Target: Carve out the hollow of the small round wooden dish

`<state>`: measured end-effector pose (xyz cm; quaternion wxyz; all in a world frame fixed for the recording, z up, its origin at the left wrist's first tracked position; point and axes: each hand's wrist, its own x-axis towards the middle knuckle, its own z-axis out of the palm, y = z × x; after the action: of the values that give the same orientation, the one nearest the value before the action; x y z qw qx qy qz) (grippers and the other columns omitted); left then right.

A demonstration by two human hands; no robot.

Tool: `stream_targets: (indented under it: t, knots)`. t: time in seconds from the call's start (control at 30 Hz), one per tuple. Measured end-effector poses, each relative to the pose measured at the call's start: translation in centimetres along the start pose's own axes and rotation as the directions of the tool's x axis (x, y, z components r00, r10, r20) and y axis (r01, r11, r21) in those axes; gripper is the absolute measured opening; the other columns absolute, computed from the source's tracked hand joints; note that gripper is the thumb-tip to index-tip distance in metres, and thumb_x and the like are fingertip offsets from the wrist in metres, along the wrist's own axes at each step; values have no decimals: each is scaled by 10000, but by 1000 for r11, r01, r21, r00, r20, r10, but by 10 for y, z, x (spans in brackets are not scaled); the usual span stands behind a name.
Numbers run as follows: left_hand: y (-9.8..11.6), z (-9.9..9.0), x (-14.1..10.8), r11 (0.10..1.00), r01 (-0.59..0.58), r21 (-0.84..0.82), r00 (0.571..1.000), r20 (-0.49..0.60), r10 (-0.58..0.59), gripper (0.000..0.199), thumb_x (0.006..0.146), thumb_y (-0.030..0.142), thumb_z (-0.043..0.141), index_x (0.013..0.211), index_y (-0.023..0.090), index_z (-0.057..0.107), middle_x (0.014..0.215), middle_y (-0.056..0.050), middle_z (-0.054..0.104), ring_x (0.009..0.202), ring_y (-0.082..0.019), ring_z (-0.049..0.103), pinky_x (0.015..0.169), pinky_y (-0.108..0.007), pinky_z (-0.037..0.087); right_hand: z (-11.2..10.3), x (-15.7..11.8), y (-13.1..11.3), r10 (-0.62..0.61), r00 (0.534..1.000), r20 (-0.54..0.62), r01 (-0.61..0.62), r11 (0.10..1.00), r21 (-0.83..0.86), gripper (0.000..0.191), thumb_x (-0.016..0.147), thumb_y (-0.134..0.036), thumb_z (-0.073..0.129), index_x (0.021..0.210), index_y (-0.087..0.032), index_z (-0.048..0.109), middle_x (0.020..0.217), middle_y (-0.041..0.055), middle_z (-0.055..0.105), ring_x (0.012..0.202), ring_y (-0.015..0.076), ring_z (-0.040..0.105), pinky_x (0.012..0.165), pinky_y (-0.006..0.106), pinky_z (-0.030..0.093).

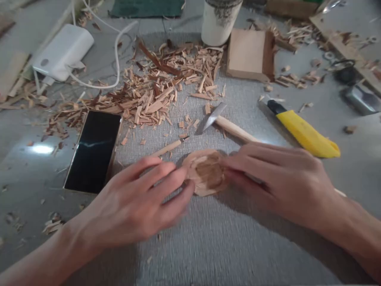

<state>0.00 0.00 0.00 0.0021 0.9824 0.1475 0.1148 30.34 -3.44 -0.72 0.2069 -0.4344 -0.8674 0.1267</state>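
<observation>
A round carved wooden disc (207,172) with a darker hollow in its middle lies between my hands, low over the grey cloth. My left hand (145,198) has its fingertips closed on the disc's left edge. At the opposite edge, my right hand (276,178) pinches the wood between thumb and fingers, with the fingertips partly hidden. Just beyond my left fingers rests a slim carving tool (169,147) with a wooden handle and small metal tip. A small hammer (228,122) lies behind the disc, its handle end hidden by my right hand.
Wood shavings (154,97) are heaped across the back. A phone (93,151) lies at left, near a white power adapter (64,51) with cables. A yellow utility knife (308,131) lies at right. Behind stand a stained white cup (218,24) and a wooden block (247,51).
</observation>
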Motion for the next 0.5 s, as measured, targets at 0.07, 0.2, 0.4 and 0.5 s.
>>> stream_targets:
  t: [0.07, 0.2, 0.4, 0.5]
  knots:
    - [-1, -2, 0, 999, -10, 46, 1000, -26, 12, 298, 1046, 338, 673, 1275, 151, 706, 1279, -91, 730, 1124, -251, 688, 1019, -424, 539, -5, 3, -4, 26, 997, -71, -29, 999, -38, 134, 1060, -215, 594, 1127, -265, 699, 905, 14, 749, 772, 159, 683, 663, 308, 493]
    - [-3, -6, 0, 997, -39, 69, 997, -66, 44, 307, 1051, 349, 666, 1268, 132, 684, 1255, -104, 747, 1093, -265, 703, 958, -423, 543, -15, 7, -12, 33, 984, -176, -50, 995, -90, 153, 1064, -210, 577, 995, -275, 697, 836, 4, 737, 699, 151, 661, 642, 298, 483]
    - [-3, -7, -2, 997, -36, 72, 998, -51, 39, 263, 1068, 316, 629, 1260, 145, 687, 1332, -115, 736, 1131, -282, 699, 970, -430, 550, -13, 8, -8, -25, 990, -136, 21, 999, -28, 134, 1042, -169, 598, 1003, -221, 715, 871, 24, 739, 765, 156, 680, 671, 295, 482]
    - [-4, -5, -2, 998, -56, 25, 998, -19, 57, 273, 1068, 330, 623, 1277, 164, 679, 1427, -140, 684, 1246, -299, 664, 1051, -448, 537, -10, 8, -5, -50, 996, -80, 51, 999, 12, 98, 1035, -191, 624, 1059, -202, 719, 942, 55, 723, 838, 188, 670, 730, 326, 504]
